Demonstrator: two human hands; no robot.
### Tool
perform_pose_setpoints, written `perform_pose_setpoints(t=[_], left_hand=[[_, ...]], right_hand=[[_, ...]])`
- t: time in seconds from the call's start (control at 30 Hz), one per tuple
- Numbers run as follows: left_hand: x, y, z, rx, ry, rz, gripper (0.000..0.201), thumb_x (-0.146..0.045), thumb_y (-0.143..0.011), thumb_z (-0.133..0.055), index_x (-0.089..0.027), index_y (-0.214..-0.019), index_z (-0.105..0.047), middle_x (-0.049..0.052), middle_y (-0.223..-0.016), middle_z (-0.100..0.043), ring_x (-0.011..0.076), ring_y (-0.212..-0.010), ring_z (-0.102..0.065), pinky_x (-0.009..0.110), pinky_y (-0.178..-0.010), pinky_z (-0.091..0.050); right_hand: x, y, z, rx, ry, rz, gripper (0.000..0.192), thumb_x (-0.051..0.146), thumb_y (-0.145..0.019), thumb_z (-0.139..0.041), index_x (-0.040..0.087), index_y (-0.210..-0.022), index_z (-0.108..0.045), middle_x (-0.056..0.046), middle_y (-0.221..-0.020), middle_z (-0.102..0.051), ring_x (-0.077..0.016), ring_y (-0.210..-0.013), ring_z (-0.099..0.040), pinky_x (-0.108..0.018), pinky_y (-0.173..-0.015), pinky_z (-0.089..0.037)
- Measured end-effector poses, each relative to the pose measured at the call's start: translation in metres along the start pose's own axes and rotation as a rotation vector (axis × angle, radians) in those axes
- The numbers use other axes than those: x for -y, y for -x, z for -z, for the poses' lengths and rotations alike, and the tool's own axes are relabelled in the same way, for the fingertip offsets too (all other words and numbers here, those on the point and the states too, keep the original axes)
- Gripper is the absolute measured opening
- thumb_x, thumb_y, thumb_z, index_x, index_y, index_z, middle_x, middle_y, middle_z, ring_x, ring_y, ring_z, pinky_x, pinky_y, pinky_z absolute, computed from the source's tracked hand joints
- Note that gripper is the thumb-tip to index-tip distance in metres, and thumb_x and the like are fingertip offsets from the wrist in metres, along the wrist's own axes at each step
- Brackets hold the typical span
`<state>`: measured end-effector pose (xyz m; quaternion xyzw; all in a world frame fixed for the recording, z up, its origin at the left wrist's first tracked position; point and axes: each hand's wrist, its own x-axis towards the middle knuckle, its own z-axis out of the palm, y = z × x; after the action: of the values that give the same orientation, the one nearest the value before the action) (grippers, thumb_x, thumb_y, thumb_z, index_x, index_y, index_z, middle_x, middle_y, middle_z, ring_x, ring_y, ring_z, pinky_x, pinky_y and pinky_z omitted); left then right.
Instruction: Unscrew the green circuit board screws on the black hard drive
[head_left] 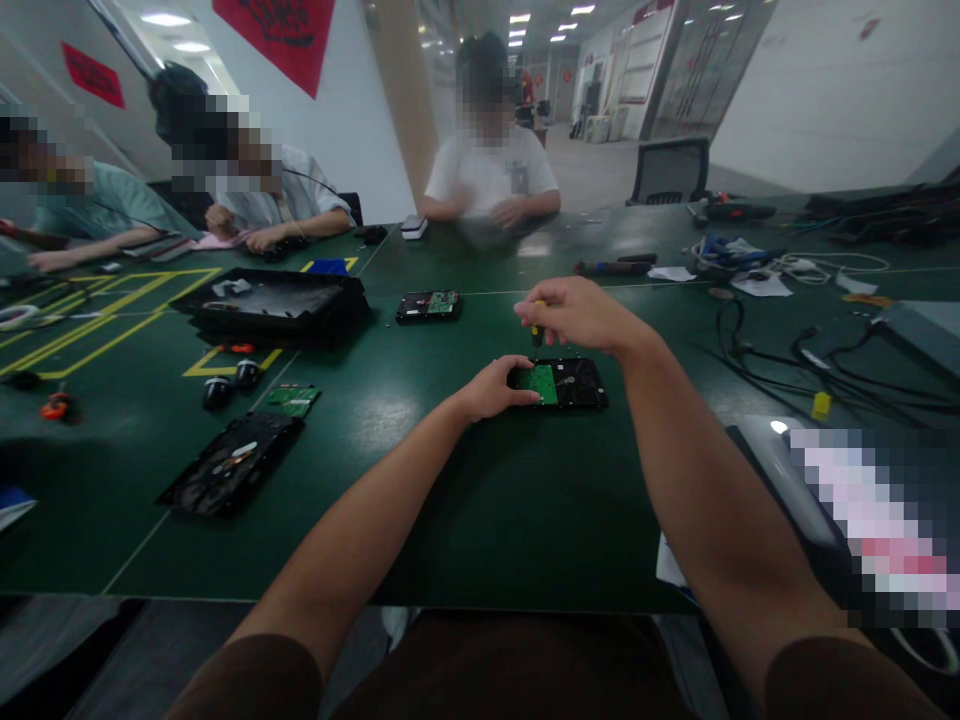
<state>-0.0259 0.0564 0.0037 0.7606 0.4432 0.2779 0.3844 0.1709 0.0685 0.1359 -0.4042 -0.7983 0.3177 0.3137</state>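
Observation:
A black hard drive (581, 383) lies flat on the green tabletop, its green circuit board (541, 384) facing up at the left end. My left hand (498, 388) grips that left end, thumb on the near edge and fingers on the far edge. Above the board, my right hand (574, 315) is closed around the handle of a small screwdriver (537, 337) with yellow on it. The screwdriver stands nearly upright, its tip down at the board's far edge. Whether the tip sits in a screw is too small to tell.
Another hard drive (428, 306) lies farther back. To the left are a black tray (277, 308), a loose green circuit board (295, 400) and a black casing (232, 462). Black cables (780, 360) and a grey device (787, 480) lie right. A person (491, 170) sits opposite; two more sit left.

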Motion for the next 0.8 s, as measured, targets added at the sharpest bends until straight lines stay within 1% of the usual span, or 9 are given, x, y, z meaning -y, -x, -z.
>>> perform_pose_setpoints(t=[0.07,0.17,0.37,0.47,0.53,0.63,0.8], left_hand=[[0.0,0.0,0.0,0.002,0.001,0.004,0.071,-0.041,-0.075,-0.086,-0.017,-0.136,-0.061,0.014,-0.138,-0.062,0.0314,-0.125,-0.059,0.05,-0.111,-0.045],[-0.001,0.0,0.0,0.006,-0.004,0.007,0.071,-0.042,-0.075,-0.086,-0.017,-0.137,-0.06,0.014,-0.139,-0.062,0.0318,-0.125,-0.059,0.05,-0.11,-0.046],[-0.001,-0.001,-0.001,-0.001,-0.006,0.012,0.071,-0.04,-0.075,-0.086,-0.017,-0.136,-0.06,0.013,-0.137,-0.063,0.0305,-0.124,-0.06,0.047,-0.11,-0.046],[-0.002,0.0,-0.001,0.006,-0.007,0.016,0.07,-0.04,-0.075,-0.085,-0.018,-0.137,-0.06,0.013,-0.138,-0.062,0.0305,-0.124,-0.06,0.047,-0.11,-0.046],[-0.004,0.001,0.0,0.012,-0.006,0.017,0.071,-0.04,-0.076,-0.085,-0.017,-0.138,-0.06,0.014,-0.14,-0.061,0.0312,-0.124,-0.059,0.048,-0.11,-0.046],[-0.006,0.002,0.001,0.012,-0.007,0.019,0.072,-0.04,-0.076,-0.083,-0.016,-0.139,-0.059,0.015,-0.14,-0.061,0.0316,-0.124,-0.059,0.048,-0.109,-0.047],[-0.005,0.004,0.002,0.005,-0.021,0.036,0.071,-0.041,-0.077,-0.083,-0.019,-0.14,-0.059,0.012,-0.138,-0.062,0.0304,-0.122,-0.06,0.048,-0.109,-0.047]], right_hand=[[-0.003,-0.001,0.0,0.015,-0.008,0.01,0.018,0.037,-0.086,-0.079,0.021,-0.094,-0.073,-0.004,-0.075,-0.073,-0.0151,-0.058,-0.065,-0.028,-0.052,-0.051],[-0.007,-0.002,0.001,0.036,0.007,0.015,0.02,0.025,-0.08,-0.082,0.021,-0.098,-0.074,-0.004,-0.079,-0.074,-0.0169,-0.062,-0.068,-0.028,-0.053,-0.053],[-0.005,0.0,0.004,0.05,0.047,-0.002,0.017,0.025,-0.081,-0.08,0.02,-0.096,-0.073,-0.003,-0.077,-0.073,-0.0172,-0.063,-0.069,-0.027,-0.052,-0.053],[0.001,0.003,0.012,-0.014,0.018,0.008,0.018,0.028,-0.083,-0.08,0.02,-0.096,-0.071,-0.003,-0.079,-0.073,-0.0167,-0.063,-0.068,-0.027,-0.052,-0.052],[0.003,0.004,0.018,-0.097,-0.007,0.013,0.02,0.03,-0.084,-0.079,0.019,-0.098,-0.07,-0.004,-0.079,-0.072,-0.0163,-0.063,-0.067,-0.028,-0.053,-0.051],[0.003,0.005,0.022,-0.184,-0.023,0.01,0.023,0.03,-0.084,-0.079,0.018,-0.1,-0.068,-0.003,-0.079,-0.071,-0.0157,-0.063,-0.066,-0.028,-0.054,-0.05],[0.001,0.003,0.017,-0.213,0.021,-0.003,0.024,0.031,-0.083,-0.079,0.018,-0.1,-0.068,-0.004,-0.083,-0.071,-0.016,-0.067,-0.066,-0.03,-0.061,-0.052]])
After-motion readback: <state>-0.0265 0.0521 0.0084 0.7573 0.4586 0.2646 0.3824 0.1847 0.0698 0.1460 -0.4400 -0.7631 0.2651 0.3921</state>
